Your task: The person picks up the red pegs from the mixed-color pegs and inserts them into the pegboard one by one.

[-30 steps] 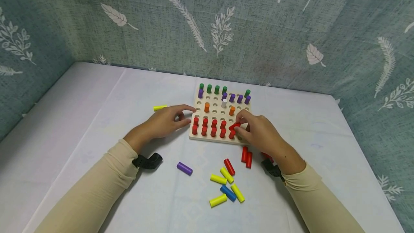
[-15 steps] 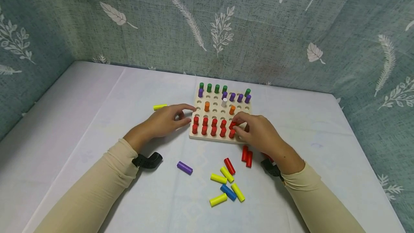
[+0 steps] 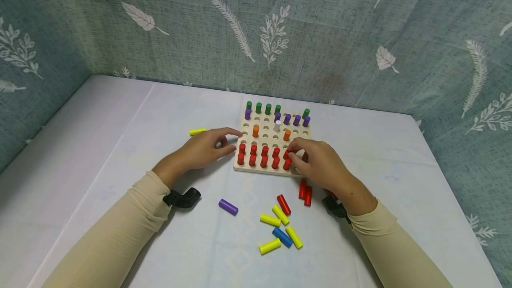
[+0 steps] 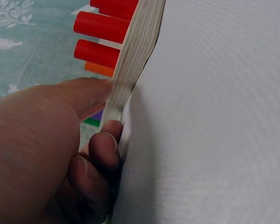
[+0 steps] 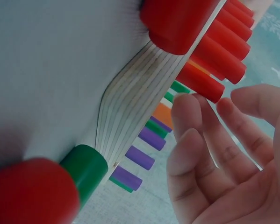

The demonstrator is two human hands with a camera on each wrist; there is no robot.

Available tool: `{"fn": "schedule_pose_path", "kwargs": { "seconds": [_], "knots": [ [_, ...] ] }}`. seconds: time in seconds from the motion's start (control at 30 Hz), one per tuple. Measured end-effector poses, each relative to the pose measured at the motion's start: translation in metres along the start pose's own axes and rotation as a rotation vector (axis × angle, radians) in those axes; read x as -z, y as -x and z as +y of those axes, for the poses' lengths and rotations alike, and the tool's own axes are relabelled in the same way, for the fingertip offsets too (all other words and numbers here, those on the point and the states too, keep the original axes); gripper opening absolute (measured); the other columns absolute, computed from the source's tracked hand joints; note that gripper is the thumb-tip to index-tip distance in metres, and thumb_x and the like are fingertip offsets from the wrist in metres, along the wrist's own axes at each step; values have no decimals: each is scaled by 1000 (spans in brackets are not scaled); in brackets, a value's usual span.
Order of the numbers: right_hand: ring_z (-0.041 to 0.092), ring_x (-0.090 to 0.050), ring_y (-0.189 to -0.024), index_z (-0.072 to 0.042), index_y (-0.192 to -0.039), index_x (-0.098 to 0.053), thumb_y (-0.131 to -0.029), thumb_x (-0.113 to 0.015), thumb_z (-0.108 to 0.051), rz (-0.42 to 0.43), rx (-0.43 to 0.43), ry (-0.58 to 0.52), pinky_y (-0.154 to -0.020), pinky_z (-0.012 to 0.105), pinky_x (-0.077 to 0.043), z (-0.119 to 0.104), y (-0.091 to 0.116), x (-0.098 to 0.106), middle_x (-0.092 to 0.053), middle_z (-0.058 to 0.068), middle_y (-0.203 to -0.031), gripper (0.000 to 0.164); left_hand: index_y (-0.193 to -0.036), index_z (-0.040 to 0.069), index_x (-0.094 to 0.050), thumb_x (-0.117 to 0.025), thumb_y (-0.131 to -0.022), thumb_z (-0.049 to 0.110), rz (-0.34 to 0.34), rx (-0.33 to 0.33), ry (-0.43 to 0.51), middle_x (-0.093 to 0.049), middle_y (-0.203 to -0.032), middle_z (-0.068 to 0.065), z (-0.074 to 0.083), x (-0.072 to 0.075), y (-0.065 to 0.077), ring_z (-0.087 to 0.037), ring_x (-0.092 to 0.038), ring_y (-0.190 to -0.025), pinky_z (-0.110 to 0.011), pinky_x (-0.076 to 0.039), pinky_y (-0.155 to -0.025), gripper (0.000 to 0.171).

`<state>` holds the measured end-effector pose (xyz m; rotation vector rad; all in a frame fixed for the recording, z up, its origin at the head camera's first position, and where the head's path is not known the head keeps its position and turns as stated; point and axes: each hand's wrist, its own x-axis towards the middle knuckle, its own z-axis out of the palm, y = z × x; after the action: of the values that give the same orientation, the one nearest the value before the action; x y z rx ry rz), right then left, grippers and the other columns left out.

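A wooden pegboard [image 3: 260, 171] lies on the table with rows of upright pegs: green and purple at the back, a white peg [image 3: 278, 125] and two orange ones mid-board, red in front. My right hand [image 3: 320, 159] pinches a red peg [image 3: 286, 154] between thumb and index finger, upright in the second row from the front. In the right wrist view the fingertips are right at the end of that red peg [image 5: 203, 83]. My left hand [image 3: 204, 148] touches the board's left edge with relaxed fingers; the thumb [image 4: 90, 91] meets its side.
Loose yellow pegs [image 3: 270, 246], a blue peg [image 3: 282, 237], red pegs [image 3: 284, 205] and a purple peg [image 3: 228, 207] lie before the board. Another yellow peg [image 3: 198, 131] lies behind the left hand. Beside the right wrist lies a green peg [image 5: 86, 165], hidden in the head view.
The red peg in my right hand has gone from lying slanted to standing upright, as the hand shifted slightly left. My left hand stays at the board's edge.
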<state>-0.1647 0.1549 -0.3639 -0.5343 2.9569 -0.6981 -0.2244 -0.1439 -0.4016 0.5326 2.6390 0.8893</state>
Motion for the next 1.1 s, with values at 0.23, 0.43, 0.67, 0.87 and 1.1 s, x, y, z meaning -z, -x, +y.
{"fn": "schedule_pose_path", "kwargs": {
  "seconds": [0.23, 0.43, 0.67, 0.87, 1.1],
  "knots": [
    [12, -55, -69, -16, -105, -70, -96, -66, -20, 55, 25, -1, -59, 27, -48, -2, 1, -1, -69, -5, -86, 11, -141, 36, -55, -67, -96, 32, 8, -6, -2, -65, -102, -1, -1, -1, 0, -21, -56, -85, -34, -46, -72, 46],
    [12, -56, -69, -15, -106, -70, -96, -66, -19, 47, 29, -12, -59, 26, -48, -2, 2, -3, -70, -4, -88, 12, -141, 36, -55, -67, -97, 33, 7, -15, -6, -65, -102, -1, -3, -1, 0, -20, -55, -83, -33, -45, -71, 46],
    [13, -58, -70, -15, -115, -67, -96, -66, -20, 8, 2, -10, -60, 25, -50, -1, 2, -6, -72, 1, -97, 20, -140, 37, -54, -67, -96, 33, 11, -20, -15, -64, -102, 0, -4, -3, -2, -20, -56, -84, -34, -45, -72, 46],
    [12, -59, -72, -15, -120, -65, -97, -65, -21, -18, -10, -9, -61, 24, -49, -1, 1, -9, -73, 2, -98, 24, -140, 37, -54, -67, -96, 34, 11, -16, -13, -64, -101, 0, -5, -4, -1, -20, -56, -84, -34, -46, -72, 46],
    [12, -57, -70, -15, -124, -62, -99, -62, -22, -38, -17, -15, -59, 24, -49, -3, 2, -12, -71, 2, -96, 26, -141, 37, -54, -66, -97, 34, 13, -11, -13, -64, -101, -1, -6, -4, 0, -20, -56, -84, -34, -45, -71, 46]
  ]
}}
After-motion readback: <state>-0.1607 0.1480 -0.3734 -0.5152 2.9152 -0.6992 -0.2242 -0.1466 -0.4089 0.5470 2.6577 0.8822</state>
